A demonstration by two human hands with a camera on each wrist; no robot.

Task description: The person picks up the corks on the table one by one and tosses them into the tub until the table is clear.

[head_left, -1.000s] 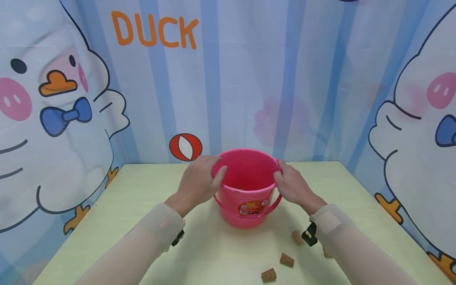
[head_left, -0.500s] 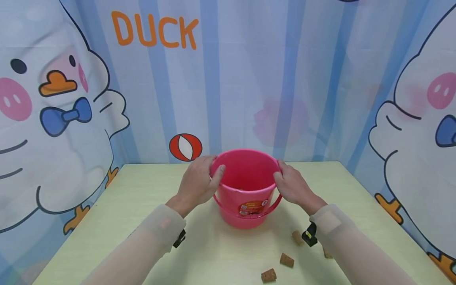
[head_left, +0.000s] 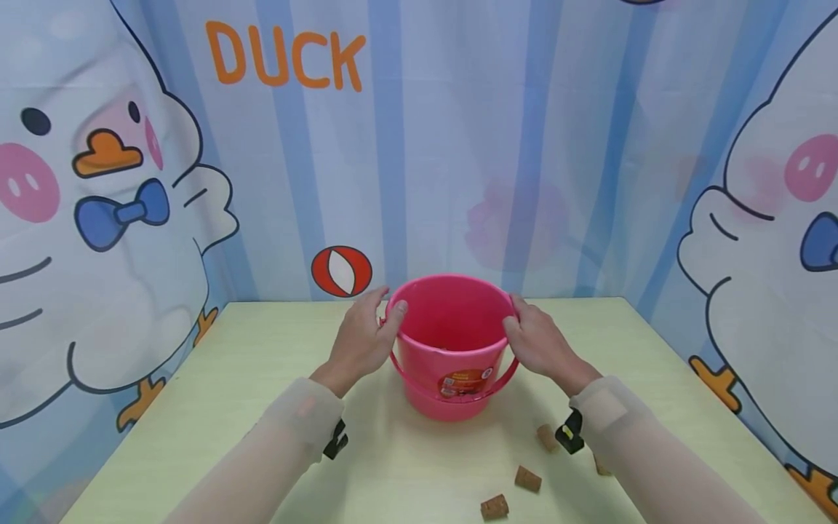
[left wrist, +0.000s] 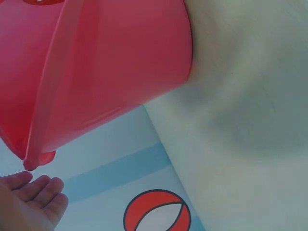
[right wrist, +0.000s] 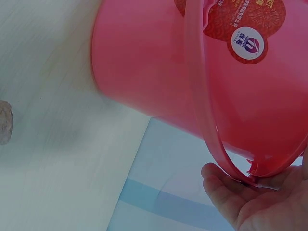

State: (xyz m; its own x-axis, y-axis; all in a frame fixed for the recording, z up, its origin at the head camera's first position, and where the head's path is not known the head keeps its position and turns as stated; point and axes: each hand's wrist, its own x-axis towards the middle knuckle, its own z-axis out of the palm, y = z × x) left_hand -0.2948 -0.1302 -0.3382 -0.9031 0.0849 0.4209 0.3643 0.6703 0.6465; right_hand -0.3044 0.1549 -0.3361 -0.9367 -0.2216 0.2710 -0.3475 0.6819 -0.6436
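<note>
A pink plastic bucket (head_left: 419,358) stands upright on the table, its carrying handle (head_left: 505,380) hanging down across the front. My right hand (head_left: 540,338) grips the rim at the right, thumb over the edge; in the right wrist view its fingers (right wrist: 224,192) lie under the handle's joint. At the left side, my left hand (head_left: 358,335) has loosened, with its thumb overlapping the rim in the head view. The left wrist view shows a small gap between its fingers (left wrist: 48,192) and the handle joint. Most of the bucket's inside bottom is hidden.
Several corks lie on the pale table (head_left: 275,407) at the front right: one cork (head_left: 494,507) nearest, another cork (head_left: 527,479) behind it, a third cork (head_left: 546,437) close to the right wrist strap (head_left: 569,431). A duck-print curtain (head_left: 445,145) stands behind.
My left hand has drawn slightly back and loosened from the bucket's left rim, uncovering more of it. The right hand, bucket and corks stay where they were.
</note>
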